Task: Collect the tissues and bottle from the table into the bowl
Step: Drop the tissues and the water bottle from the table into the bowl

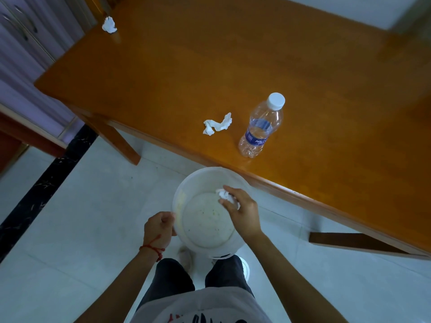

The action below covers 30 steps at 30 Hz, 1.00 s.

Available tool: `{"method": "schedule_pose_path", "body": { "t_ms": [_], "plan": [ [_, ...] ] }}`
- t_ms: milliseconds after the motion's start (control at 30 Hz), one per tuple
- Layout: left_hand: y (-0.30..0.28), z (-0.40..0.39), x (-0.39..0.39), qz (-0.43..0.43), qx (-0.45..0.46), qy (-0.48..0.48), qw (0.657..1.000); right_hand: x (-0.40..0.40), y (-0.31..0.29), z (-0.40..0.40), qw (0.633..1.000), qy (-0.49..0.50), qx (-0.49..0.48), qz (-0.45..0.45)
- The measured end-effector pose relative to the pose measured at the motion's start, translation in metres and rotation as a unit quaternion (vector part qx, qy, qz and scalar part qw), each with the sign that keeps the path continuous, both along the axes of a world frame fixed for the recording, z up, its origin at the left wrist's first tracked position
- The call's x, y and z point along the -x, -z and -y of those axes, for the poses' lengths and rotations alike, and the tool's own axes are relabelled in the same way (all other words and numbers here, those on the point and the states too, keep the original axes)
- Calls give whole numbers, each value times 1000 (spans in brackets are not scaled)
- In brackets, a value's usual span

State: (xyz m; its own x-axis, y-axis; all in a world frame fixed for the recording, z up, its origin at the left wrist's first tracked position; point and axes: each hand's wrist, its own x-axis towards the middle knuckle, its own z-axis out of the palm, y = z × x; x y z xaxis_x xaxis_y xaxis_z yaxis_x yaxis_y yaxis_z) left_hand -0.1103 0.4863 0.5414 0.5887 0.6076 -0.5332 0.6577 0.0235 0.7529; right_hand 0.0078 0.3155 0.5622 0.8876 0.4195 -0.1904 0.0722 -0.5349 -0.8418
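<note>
My left hand (161,226) grips the left rim of a white plastic bowl (186,194), held in the air below the table's front edge. Over the bowl's right side, my right hand (242,212) is shut on a crumpled white tissue (224,195). On the orange wooden table (233,66) a second crumpled tissue (217,124) lies near the front edge. Right of it stands a clear plastic bottle (262,127) with a white cap and blue label. A third tissue (109,24) sits at the table's far left corner.
The floor below is pale tile with a black strip (44,183) at the left. Purple cabinet doors (21,43) stand beyond the table's left end. Table legs (121,141) reach the floor left and right of me.
</note>
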Motion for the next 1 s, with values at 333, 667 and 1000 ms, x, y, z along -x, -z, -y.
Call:
{"method": "schedule_pose_path", "body": {
  "t_ms": [333, 667, 1000],
  "plan": [
    [0, -3, 2, 0, -13, 2, 1000, -46, -49, 12, 982, 152, -35, 104],
    [-3, 1, 8, 21, -4, -9, 1000, -135, -91, -15, 972, 181, -57, 135],
    [-4, -3, 15, 34, -10, -17, 999, -122, -117, -21, 963, 147, -150, 166]
  ]
}}
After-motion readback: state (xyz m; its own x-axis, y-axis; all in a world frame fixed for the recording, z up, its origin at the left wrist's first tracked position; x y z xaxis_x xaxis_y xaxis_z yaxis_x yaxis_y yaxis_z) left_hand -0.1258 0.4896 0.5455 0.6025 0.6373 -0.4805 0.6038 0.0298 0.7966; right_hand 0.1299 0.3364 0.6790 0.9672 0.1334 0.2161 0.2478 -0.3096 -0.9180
